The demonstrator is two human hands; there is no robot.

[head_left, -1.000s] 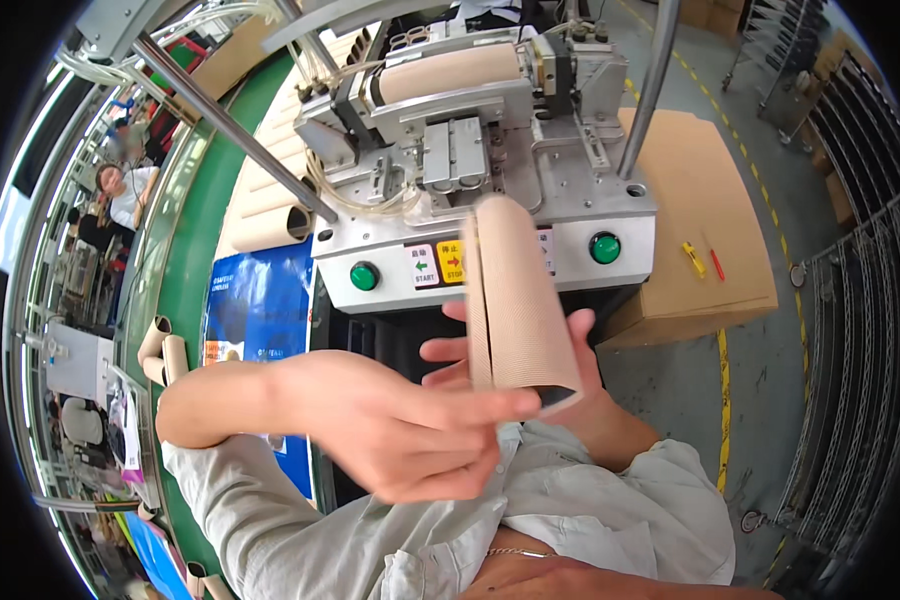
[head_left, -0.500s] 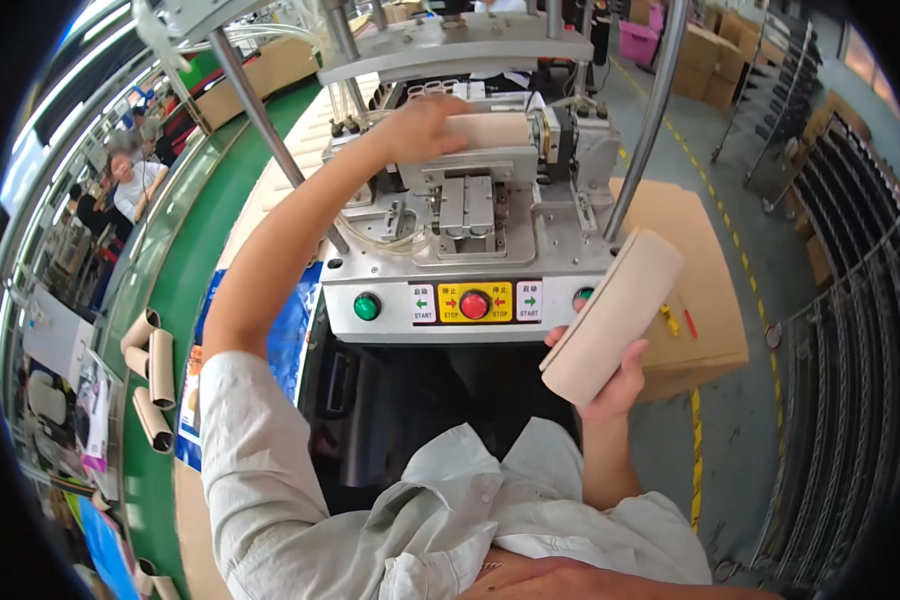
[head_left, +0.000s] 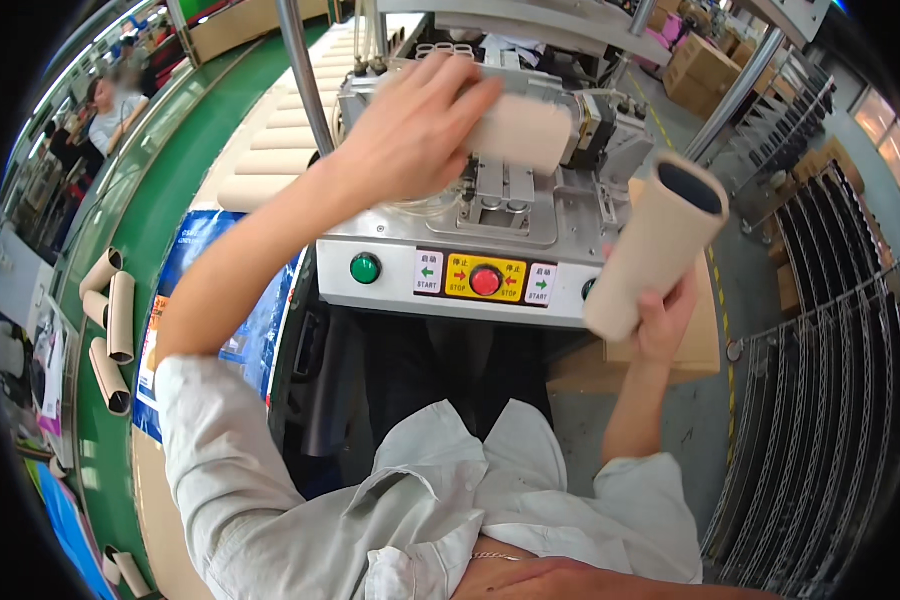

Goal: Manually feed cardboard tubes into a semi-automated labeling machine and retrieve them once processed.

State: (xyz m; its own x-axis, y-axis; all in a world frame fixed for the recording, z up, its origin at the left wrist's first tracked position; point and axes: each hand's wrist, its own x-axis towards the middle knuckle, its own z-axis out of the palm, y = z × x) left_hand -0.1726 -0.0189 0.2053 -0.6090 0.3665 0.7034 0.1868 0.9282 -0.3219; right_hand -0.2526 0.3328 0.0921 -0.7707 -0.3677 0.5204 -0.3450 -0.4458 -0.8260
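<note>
My left hand [head_left: 418,125] is closed on the left end of a beige oval tube [head_left: 526,133], blurred by motion, above the metal fixture of a press machine [head_left: 390,232]. The tube's right end tilts slightly downward, beside a dark clamp block [head_left: 592,128]. To the right, my right hand [head_left: 665,312] grips the lower part of a second beige tube [head_left: 660,245]. That one stands tilted, its open dark end facing up and toward the right. It hangs in front of the machine's right front corner.
Green [head_left: 365,267] and red [head_left: 486,281] push buttons sit on the machine's front panel. Several beige tubes [head_left: 268,163] lie in a row at the left, more on the green conveyor [head_left: 120,315]. Metal posts [head_left: 305,75] flank the fixture. A wire rack [head_left: 820,400] stands at right.
The tube at the fixture has come up and toward me with my left hand. My right hand has turned its tube more upright, showing its open end. The view has shifted.
</note>
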